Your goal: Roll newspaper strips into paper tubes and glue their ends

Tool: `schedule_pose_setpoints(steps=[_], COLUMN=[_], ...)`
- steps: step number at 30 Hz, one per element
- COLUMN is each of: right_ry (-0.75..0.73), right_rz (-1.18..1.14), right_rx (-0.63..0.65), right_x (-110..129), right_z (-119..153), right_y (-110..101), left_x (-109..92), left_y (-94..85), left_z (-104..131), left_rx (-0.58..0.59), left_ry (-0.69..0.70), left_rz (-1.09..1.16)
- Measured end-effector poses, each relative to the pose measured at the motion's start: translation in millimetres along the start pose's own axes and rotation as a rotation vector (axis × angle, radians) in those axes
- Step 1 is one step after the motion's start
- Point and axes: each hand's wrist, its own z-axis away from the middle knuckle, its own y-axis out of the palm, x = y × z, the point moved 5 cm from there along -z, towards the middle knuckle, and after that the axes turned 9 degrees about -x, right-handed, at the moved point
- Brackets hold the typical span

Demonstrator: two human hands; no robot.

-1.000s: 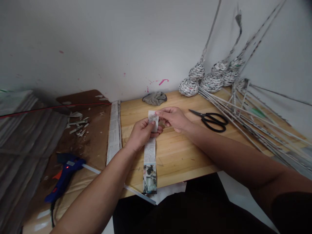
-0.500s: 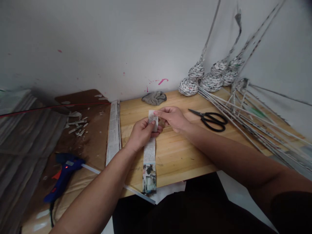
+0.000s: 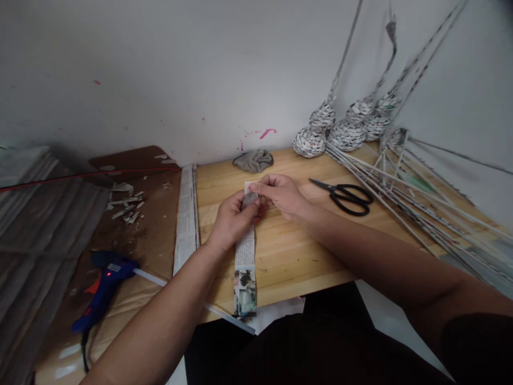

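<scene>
A long strip of newspaper (image 3: 245, 254) runs toward me over the front edge of the wooden board (image 3: 288, 256). Its printed text faces up, and a picture covers the near end. My left hand (image 3: 235, 216) pinches the strip near its far end, thumb on top. From the other side, my right hand (image 3: 282, 195) grips the far tip between thumb and fingers. Some fingertips are hidden behind the paper. To the right of my right hand lie black-handled scissors (image 3: 347, 195), their blades pointing left.
Woven paper gourd shapes (image 3: 310, 141) stand at the back right, beside long rolled paper sticks (image 3: 401, 198). A grey cloth (image 3: 253, 160) lies by the wall. At left are stacked newspaper strips (image 3: 186, 214), paper scraps (image 3: 128, 206) and a blue glue gun (image 3: 106, 289) with its light on.
My left thumb and fingers have shifted slightly up and right along the strip, closer to my right hand. The strip's near end has barely moved.
</scene>
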Motion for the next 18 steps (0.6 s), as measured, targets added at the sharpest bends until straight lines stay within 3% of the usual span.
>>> schedule_pose_setpoints(steps=[6,10,16,18], right_ry=[-0.076,-0.037,-0.074,-0.095], right_rz=[0.026,0.028,0.101,0.122], right_rx=[0.019,0.04,0.3,0.307], right_x=[-1.3,1.2,5.9,4.8], right_z=[3.3,4.7,4.6,3.9], right_y=[6.3,7.4,8.0,6.2], left_x=[2.7,-0.1,-2.4,-0.8], left_y=[-3.8,-2.2,-1.4,-1.4], left_z=[-1.6,-0.3,-1.2,-2.8], left_rx=[-0.057,-0.03,-0.01,0.004], left_ry=[0.019,-0.031,-0.132,-0.124], left_rz=[-0.029,0.061,0.183,0.176])
